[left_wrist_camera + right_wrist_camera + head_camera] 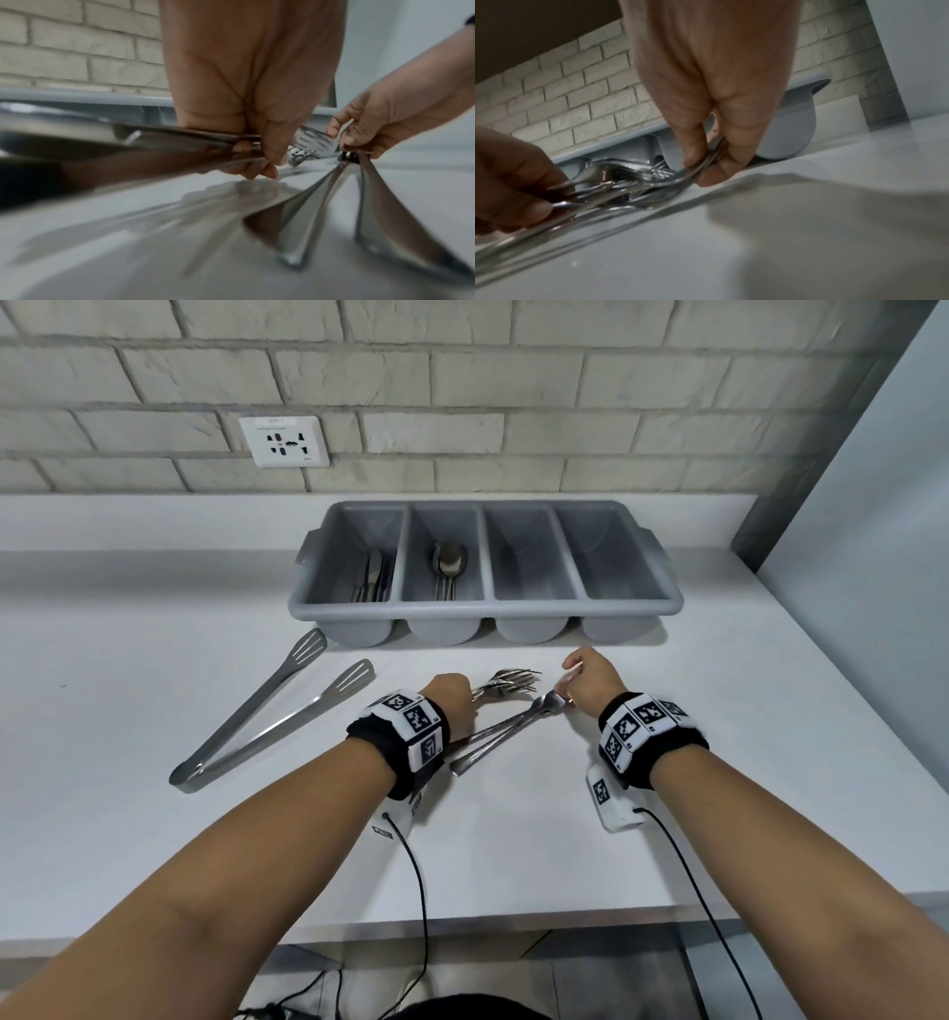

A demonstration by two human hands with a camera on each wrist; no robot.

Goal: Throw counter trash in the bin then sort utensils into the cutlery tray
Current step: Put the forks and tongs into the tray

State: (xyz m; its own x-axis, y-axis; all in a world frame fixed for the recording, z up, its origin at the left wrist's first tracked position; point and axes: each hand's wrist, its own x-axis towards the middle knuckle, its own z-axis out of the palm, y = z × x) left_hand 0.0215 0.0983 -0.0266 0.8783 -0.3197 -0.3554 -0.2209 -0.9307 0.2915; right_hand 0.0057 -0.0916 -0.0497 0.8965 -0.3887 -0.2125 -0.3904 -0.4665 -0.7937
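A grey four-compartment cutlery tray stands at the back of the white counter, with knives in its leftmost slot and spoons in the second. My left hand grips a bundle of forks, tines pointing right. My right hand pinches the head ends of more forks whose handles lie on the counter toward me. In the left wrist view the left hand grips fork handles. In the right wrist view my right fingers pinch the fork heads.
Long steel tongs lie open on the counter to the left of my hands. A brick wall with a socket is behind the tray. The counter's front edge is near me, and a wall stands to the right.
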